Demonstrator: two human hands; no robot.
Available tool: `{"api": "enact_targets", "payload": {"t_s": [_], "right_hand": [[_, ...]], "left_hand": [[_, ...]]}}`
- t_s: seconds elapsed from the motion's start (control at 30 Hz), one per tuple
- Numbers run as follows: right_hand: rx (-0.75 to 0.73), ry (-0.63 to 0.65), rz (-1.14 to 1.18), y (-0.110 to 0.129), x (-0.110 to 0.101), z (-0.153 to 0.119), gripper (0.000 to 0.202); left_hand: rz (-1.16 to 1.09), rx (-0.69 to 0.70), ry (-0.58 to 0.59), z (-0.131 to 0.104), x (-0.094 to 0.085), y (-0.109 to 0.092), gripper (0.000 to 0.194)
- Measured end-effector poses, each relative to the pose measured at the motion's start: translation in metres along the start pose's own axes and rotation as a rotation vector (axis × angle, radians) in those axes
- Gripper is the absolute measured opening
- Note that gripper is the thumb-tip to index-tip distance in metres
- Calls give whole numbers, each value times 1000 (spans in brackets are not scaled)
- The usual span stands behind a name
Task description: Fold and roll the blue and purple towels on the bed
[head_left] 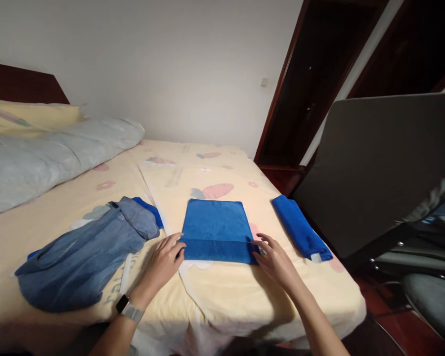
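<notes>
A blue towel [217, 220] lies flat on the bed in front of me, with a strip along its near side folded over. At the left end of this strip, my left hand [166, 254] pinches the cloth between thumb and fingers; a watch is on that wrist. My right hand [269, 254] has its thumb and fingers closed on the strip's right end. To the left lies a grey-blue garment [85, 252], loosely spread, with brighter blue cloth [150, 210] showing from under it. A rolled or folded blue towel [300, 227] with a white tag lies at the right.
The bed [241, 301] has a pale yellow sheet with a carrot print. A grey quilt [59, 153] and a yellow pillow [33, 113] are at the far left. Beyond the bed's right edge stands a large dark panel [385, 168], with a dark doorway [304, 89] behind.
</notes>
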State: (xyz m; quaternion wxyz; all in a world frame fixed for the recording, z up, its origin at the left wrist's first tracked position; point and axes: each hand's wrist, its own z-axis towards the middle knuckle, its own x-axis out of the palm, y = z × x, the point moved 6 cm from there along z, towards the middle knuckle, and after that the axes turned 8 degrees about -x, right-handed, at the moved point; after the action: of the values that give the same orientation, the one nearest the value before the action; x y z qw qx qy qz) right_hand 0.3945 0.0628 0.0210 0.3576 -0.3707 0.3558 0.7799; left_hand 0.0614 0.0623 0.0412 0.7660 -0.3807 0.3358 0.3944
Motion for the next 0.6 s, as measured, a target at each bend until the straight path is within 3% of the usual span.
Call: {"api": "enact_targets", "payload": {"t_s": [0.13, 0.2, 0.27, 0.37, 0.6], "right_hand": [[-227, 112, 22, 56, 21, 17, 45], [-312, 206, 41, 78, 38, 23, 51], [-333, 250, 46, 85, 50, 25, 53], [-289, 234, 51, 70, 53, 20, 52], [-140, 185, 123, 14, 33, -4, 50]], "left_hand": [[67, 277, 150, 8, 19, -35, 40], [82, 347, 209, 9, 32, -43, 53], [70, 368, 256, 9, 43, -43, 56], [24, 334, 330, 7, 48, -30, 54], [-131, 168, 430, 1, 38, 10, 50]]}}
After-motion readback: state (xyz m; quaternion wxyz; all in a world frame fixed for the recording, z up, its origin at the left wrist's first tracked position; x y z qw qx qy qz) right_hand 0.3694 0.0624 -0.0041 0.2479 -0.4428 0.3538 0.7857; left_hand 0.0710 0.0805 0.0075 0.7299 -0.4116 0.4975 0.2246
